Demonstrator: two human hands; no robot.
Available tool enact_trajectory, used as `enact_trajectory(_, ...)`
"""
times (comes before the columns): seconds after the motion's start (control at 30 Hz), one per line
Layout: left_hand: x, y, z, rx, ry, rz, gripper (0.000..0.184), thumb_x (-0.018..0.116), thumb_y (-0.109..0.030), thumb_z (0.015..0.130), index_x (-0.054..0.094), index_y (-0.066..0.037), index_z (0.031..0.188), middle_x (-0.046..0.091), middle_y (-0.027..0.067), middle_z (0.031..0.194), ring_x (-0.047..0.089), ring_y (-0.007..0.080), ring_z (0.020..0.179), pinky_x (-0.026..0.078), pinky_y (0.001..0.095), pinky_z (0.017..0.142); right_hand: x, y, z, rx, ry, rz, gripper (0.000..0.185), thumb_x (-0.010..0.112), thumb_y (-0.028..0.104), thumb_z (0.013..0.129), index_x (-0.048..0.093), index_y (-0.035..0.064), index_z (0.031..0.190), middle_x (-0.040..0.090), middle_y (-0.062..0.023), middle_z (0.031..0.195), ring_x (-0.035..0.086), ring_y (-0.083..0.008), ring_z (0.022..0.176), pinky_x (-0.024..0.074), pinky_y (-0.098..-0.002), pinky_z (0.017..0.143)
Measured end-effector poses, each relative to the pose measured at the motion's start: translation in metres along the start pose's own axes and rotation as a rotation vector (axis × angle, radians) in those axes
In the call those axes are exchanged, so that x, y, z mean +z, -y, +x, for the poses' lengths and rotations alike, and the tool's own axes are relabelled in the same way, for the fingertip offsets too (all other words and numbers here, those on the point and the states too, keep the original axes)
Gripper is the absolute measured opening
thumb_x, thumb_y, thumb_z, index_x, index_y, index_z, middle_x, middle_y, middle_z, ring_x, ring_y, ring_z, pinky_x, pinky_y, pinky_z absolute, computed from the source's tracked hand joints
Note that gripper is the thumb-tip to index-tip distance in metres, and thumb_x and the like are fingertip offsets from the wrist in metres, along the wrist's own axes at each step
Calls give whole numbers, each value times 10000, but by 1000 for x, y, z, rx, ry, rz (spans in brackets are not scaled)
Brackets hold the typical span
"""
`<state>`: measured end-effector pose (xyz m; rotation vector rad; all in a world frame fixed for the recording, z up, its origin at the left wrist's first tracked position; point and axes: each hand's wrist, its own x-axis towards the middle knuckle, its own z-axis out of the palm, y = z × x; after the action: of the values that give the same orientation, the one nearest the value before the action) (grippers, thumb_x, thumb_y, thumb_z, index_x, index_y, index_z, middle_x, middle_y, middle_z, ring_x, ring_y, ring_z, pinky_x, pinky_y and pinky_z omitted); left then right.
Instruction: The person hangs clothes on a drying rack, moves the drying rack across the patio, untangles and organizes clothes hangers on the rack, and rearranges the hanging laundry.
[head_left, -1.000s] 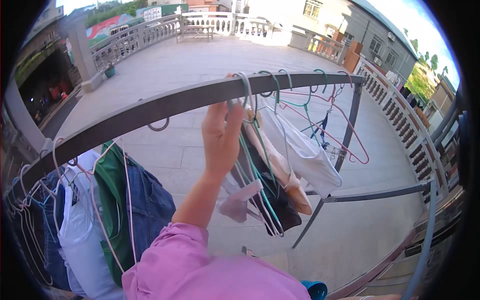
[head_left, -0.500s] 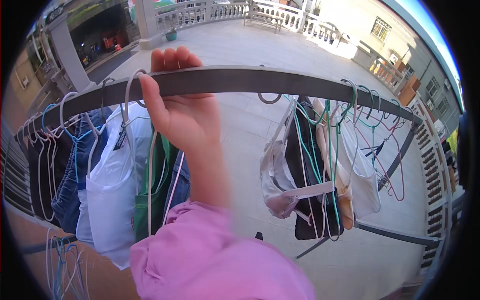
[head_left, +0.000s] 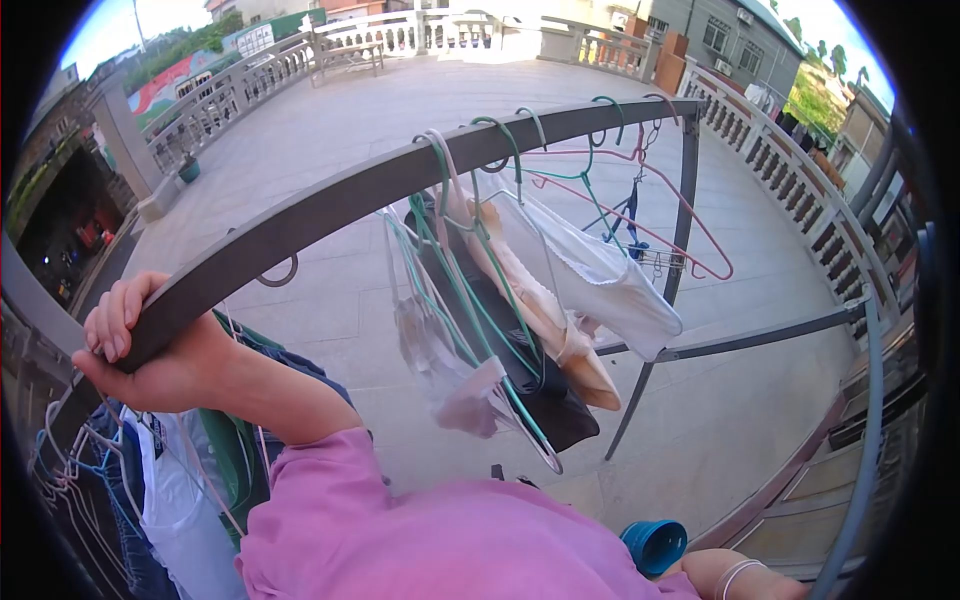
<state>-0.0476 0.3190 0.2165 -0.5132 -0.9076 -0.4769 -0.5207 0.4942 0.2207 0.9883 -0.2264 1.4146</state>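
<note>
My left hand (head_left: pixel 165 345) is closed round the dark metal bar (head_left: pixel 330 190) of a clothes rack at the left, fingers over the top and thumb below. Close under it, on hangers, are a white garment (head_left: pixel 180 490), a green garment (head_left: pixel 228 450) and blue denim. Farther right along the bar hang a pale strapped garment (head_left: pixel 430 350), a black garment (head_left: pixel 555 410), a beige garment (head_left: pixel 520 290) and a white garment (head_left: pixel 600 275). My right forearm, with a bracelet, enters at the lower right; its hand lies outside the frame.
A pink hanger (head_left: pixel 700 240) and a blue clip on a chain hang near the rack's right leg (head_left: pixel 685 210). A teal bucket (head_left: pixel 655 545) stands at the lower right. White balustrades (head_left: pixel 800 180) edge the tiled terrace, with a potted plant (head_left: pixel 190 170) at the left.
My left hand has left the hanger hooks and moved left along the bar, from resting over it to closing round it. The camera view has swung, and my right forearm has come into view.
</note>
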Motion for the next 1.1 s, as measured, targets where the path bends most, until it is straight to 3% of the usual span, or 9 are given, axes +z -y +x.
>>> enact_trajectory(0.03, -2, 2, -1, 8, -14, 12, 168, 610, -179, 830, 490, -113, 734, 488, -48, 625, 503, 48, 628, 385, 220, 666, 19, 5, 4, -13, -34, 2, 251, 368, 383, 962, 490, 166, 929, 404, 68, 709, 424, -79, 582, 358, -248, 518)
enact_trajectory(0.13, 0, 1, 0, 31, -47, 44, 191, 623, -172, 818, 480, -123, 702, 474, -56, 608, 492, 40, 608, 380, 213, 663, 36, 9, 19, -72, -218, 24, 237, 344, 353, 975, 460, 179, 865, 342, 87, 661, 358, -48, 521, 295, -218, 464)
enact_trajectory(0.23, 2, 0, 1, 38, -67, 25, 208, 623, -154, 811, 470, -132, 672, 467, -58, 599, 480, 36, 580, 376, 210, 667, 37, 13, 21, -118, -23, -85, 215, 353, 318, 978, 451, 178, 848, 363, 87, 667, 371, -37, 534, 300, -197, 465)
enact_trajectory(0.43, -2, -4, 5, 69, -78, 113, 213, 597, -144, 811, 453, -144, 654, 447, -77, 567, 475, 25, 565, 367, 195, 637, 53, 22, 21, -85, -304, -127, 235, 374, 288, 978, 407, 173, 776, 336, 79, 658, 348, -45, 524, 298, -187, 470)
enact_trajectory(0.73, -10, -4, 14, 182, -137, 330, 303, 493, -202, 798, 383, -174, 517, 387, -102, 489, 420, 34, 507, 355, 211, 594, 42, 22, 22, -77, -151, -104, 268, 375, 322, 977, 415, 173, 758, 324, 84, 620, 349, -39, 498, 296, -176, 452)
enact_trajectory(0.83, -5, 3, 12, 147, -186, 332, 306, 468, -165, 805, 369, -171, 516, 397, -81, 504, 418, 63, 529, 359, 233, 615, 31, 16, 22, -25, 27, -73, 278, 391, 352, 962, 418, 176, 749, 369, 80, 597, 366, -32, 448, 279, -166, 398)
enact_trajectory(0.93, -11, 0, 9, 94, -181, 319, 304, 457, -143, 786, 350, -171, 503, 406, -63, 514, 419, 87, 553, 362, 250, 640, 45, 18, 16, 104, -331, -7, 288, 404, 311, 938, 421, 156, 696, 411, 45, 565, 375, -47, 389, 274, -180, 341)
enact_trajectory(1.0, -15, -6, 7, 44, -179, 275, 303, 454, -144, 776, 343, -169, 496, 408, -58, 515, 410, 91, 555, 360, 251, 644, -26, 5, 40, 98, 40, 2, 262, 390, 244, 808, 439, 87, 604, 371, -31, 513, 410, -150, 403, 400, -337, 438)
enact_trajectory(1.1, -26, -9, 6, -39, -148, 275, 291, 448, -126, 761, 336, -169, 497, 395, -45, 518, 400, 99, 579, 345, 273, 646, -21, 4, 41, 83, 89, -78, 182, 382, 171, 653, 340, 106, 488, 247, -37, 427, 297, -169, 322, 380, -362, 380)
